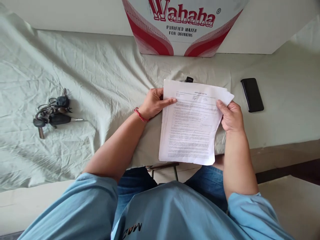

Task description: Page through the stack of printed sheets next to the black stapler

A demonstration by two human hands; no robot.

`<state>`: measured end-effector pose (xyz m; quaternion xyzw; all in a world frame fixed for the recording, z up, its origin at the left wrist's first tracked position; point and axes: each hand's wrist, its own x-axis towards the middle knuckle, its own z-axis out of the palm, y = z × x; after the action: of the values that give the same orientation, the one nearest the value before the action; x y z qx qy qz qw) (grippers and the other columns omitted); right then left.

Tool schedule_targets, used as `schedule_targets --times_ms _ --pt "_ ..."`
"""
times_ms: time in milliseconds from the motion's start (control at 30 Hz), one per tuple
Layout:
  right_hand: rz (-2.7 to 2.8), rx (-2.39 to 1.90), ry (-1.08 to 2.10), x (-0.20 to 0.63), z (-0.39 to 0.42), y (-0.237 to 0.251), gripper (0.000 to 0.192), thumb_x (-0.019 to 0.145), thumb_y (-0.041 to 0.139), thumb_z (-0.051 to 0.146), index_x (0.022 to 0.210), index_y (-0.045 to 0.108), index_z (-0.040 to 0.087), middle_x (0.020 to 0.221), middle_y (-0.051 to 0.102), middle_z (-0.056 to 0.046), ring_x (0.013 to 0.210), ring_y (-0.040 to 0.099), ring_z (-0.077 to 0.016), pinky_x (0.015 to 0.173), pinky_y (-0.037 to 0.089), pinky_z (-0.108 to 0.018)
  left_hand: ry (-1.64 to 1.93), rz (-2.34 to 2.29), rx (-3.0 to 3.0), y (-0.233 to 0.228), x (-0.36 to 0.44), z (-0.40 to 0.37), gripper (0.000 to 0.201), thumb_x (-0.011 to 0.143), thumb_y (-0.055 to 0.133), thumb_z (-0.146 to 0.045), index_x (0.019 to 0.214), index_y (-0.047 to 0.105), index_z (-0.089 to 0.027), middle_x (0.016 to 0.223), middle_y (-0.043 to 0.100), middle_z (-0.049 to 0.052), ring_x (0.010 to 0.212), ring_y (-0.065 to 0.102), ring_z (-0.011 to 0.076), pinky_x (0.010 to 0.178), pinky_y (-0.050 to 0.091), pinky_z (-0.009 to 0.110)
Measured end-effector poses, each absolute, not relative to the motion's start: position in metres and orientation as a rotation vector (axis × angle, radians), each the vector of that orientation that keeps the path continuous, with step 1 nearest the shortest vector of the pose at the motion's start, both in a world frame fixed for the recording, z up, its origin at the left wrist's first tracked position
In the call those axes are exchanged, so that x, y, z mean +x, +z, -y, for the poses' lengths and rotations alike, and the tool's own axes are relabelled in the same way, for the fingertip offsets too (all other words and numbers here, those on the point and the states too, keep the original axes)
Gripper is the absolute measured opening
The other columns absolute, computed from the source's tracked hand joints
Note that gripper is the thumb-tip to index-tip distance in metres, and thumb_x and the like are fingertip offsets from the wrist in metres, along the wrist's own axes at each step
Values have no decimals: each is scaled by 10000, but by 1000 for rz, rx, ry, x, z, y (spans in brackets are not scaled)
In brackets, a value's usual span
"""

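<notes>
Light-blue shirt sleeves (75, 206) and blue jeans (135, 186) fill the lower part of the view, closest to the camera. Both forearms extend from there to a stack of printed sheets (191, 126), held over the near edge of the bench (275, 133), with its lower end past that edge.

Left hand (153, 103): fingers clamped on the left edge of the stack near its top, thumb (170, 101) laid flat on the printed face, the remaining fingers hidden behind the paper. A red thread band (140, 115) sits on this wrist.

Right hand (231, 116): fingers closed on the right edge of the stack just below the top right corner, thumb (220, 106) on the front face, the other fingers behind. At that corner the sheets are fanned slightly apart.

Beyond the fingertips, a small black object (189, 79) shows just past the top edge of the stack; what it is cannot be told. Further beyond stands a red-and-white Wahaha carton (182, 30), printed with the words purified water for drinking.

Outboard of the right fingers, near but apart, a black phone (252, 94) lies face down on the wrinkled pale cloth (100, 73) that covers the bench. Well apart from the left fingers, on the same cloth, lies a bunch of keys (51, 113) with black fobs
</notes>
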<state>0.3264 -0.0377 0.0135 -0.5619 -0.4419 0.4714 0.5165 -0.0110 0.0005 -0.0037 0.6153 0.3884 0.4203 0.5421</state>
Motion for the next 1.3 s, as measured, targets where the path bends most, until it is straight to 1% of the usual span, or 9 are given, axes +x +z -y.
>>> schedule_targets --times_ms 67,133,233,333,500,667,900,1100,1300 --pt "1032 -1356 1135 330 36 9 627 608 1124 569 1103 876 274 1143 907 -35 1110 849 -302 1094 689 -510 1107 -959 1332 -4 -8 1 625 767 996 -759 955 827 -188 888 826 62 752 726 192 655 565 312" --pt "1030 -1372 1067 335 34 4 644 570 1144 525 1092 873 266 1121 902 -35 1048 845 -290 1065 692 -512 1119 -950 1309 -4 -5 2 623 840 918 -803 892 808 -191 822 792 50 692 684 170 605 521 299" --pt "1075 -1343 837 342 27 -1 564 626 1115 564 1028 860 260 1017 875 -20 962 827 -272 1031 691 -517 1138 -896 1281 -2 -2 3 651 952 781 -839 812 750 -204 677 668 17 589 577 139 534 419 298" --pt "1097 -1317 667 346 22 1 464 713 1066 592 968 860 263 952 844 0 936 808 -251 1050 679 -503 1140 -868 1252 0 -1 2 649 983 748 -832 797 715 -211 629 584 -3 542 491 120 507 357 306" --pt "1096 -1325 515 339 22 11 440 763 1008 653 843 824 261 839 758 5 909 767 -252 962 679 -473 1198 -875 1235 -6 -1 0 683 983 746 -834 718 600 -222 599 468 -25 536 456 111 514 363 305" --pt "1107 -1344 523 326 25 11 458 770 998 658 840 817 243 762 660 22 729 636 -181 737 607 -383 1172 -868 1277 -10 -1 0 670 981 729 -853 756 630 -230 574 493 -27 491 443 108 486 375 305" --pt "1124 -1384 599 318 28 8 548 777 977 713 761 721 229 715 564 41 664 521 -132 631 498 -322 1145 -865 1348 0 -2 1 643 974 768 -825 787 686 -215 604 552 -17 528 476 108 474 370 287" --pt "1063 -1325 423 327 19 5 555 724 1016 731 807 749 251 699 552 47 663 479 -133 653 504 -335 1152 -893 1308 0 -1 1 649 953 783 -839 811 713 -209 632 625 -13 523 492 97 462 382 263" --pt "1070 -1300 459 325 20 4 541 733 1022 701 804 744 242 698 537 51 655 466 -126 655 500 -335 1185 -857 1212 0 2 1 674 932 780 -871 807 695 -214 599 619 5 582 630 149 515 489 270"
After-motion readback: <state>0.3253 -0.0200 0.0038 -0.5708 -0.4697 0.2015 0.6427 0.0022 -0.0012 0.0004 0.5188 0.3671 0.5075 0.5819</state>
